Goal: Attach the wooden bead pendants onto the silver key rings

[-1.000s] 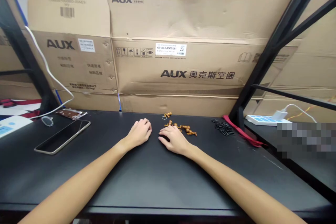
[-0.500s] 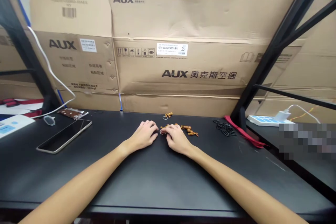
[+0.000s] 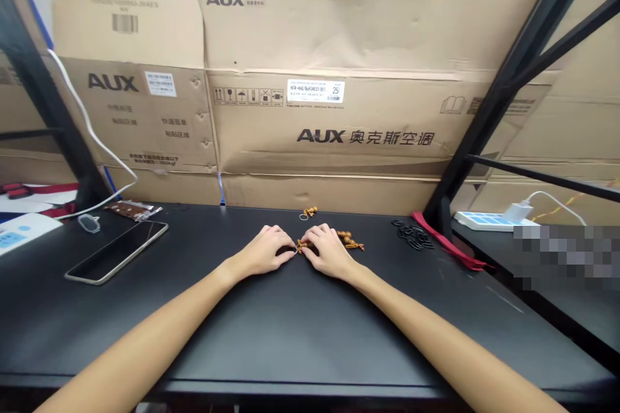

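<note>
Your left hand and your right hand rest close together on the black table, fingertips meeting at the wooden beads. The view is too small to tell whether they are pinching them. The beads trail out past your right hand, and a small bead cluster lies just beyond. A smartphone lies to your left, black rings and a red strap to your right, and flattened AUX cartons stand behind.
</note>
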### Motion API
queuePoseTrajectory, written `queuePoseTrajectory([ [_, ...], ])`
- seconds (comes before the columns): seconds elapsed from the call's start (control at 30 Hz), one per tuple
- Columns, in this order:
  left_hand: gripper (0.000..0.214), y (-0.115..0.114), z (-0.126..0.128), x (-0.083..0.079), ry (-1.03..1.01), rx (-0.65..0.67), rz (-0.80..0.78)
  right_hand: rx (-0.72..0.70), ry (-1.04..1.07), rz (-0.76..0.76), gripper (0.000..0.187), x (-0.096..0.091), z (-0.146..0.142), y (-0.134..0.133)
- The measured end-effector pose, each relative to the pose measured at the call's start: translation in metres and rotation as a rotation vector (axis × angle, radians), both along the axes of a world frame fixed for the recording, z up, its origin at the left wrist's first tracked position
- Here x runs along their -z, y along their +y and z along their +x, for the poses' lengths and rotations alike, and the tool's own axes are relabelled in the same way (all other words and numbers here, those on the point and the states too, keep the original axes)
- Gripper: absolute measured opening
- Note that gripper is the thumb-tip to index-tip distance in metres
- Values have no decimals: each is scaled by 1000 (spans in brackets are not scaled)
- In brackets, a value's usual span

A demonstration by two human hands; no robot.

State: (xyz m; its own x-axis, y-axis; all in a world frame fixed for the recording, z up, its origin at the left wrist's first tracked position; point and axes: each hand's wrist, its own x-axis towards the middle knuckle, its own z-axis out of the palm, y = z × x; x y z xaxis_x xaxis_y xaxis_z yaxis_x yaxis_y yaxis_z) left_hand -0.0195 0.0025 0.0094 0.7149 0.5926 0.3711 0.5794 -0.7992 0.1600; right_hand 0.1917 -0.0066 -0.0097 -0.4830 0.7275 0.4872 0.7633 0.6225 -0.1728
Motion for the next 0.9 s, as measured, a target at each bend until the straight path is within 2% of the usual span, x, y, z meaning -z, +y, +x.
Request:
queuePoseTrajectory([
  [0.3,15,2,3,6,-41,-34,10,-97,81,-34,6,0,-2,0],
  [0.53,16,4,0,8,-44,-28,5,40,50,8,11,2,0,2],
  [0.63,16,2,1,7,-47,-66,4,-18,55,-6,11,1,-2,0],
  [0.77,16,2,3,7,-45,-51,14,-82,67,-9,12,0,-6,-3],
  [0.9,15,3,3,7,-57,-45,25,54,46,24,11,3,-4,0],
])
